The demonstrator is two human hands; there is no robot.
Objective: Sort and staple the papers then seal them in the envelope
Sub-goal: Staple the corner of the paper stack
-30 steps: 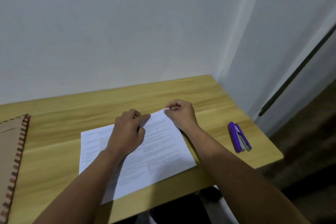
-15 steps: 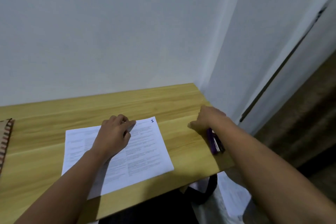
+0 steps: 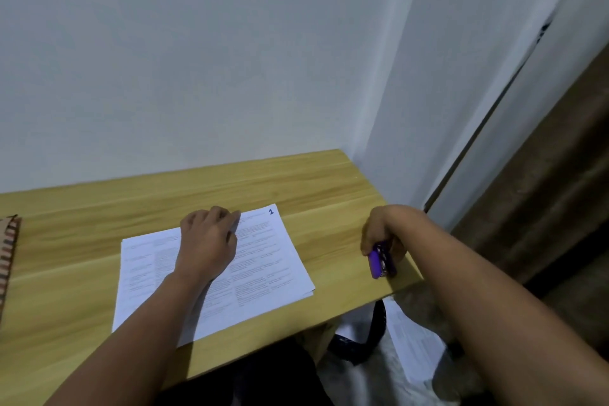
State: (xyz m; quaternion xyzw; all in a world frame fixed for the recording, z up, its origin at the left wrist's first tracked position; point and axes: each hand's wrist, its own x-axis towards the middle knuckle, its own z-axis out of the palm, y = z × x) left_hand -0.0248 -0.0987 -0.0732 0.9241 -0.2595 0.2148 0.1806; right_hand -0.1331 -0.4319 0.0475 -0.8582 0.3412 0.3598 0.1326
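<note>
In the head view, a stack of white printed paper sheets (image 3: 263,260) is lying flat on the light wooden counter (image 3: 296,184), with a handwritten "1" in its far right corner. The left hand (image 3: 207,244) is resting palm down on the middle of this stack, its fingers (image 3: 227,216) lying loosely together and slightly bent, pressing the sheets against the counter and pinching nothing. To the right of the stack, well apart from it and near the counter's right front corner, the right hand (image 3: 382,234) is curling its fingers round a small purple plastic stapler (image 3: 379,260), gripping its far end while the near end is sticking out toward the counter's front edge. Whether the stapler is touching the counter cannot be told. To the left of the stack, at the frame's edge, a brown paper envelope with a red-and-dark striped border (image 3: 8,257) is lying on the counter, only partly in view. Below the counter's front edge, right of the stack, more white printed sheets (image 3: 412,346) are lying beside a black strap (image 3: 375,326).
</note>
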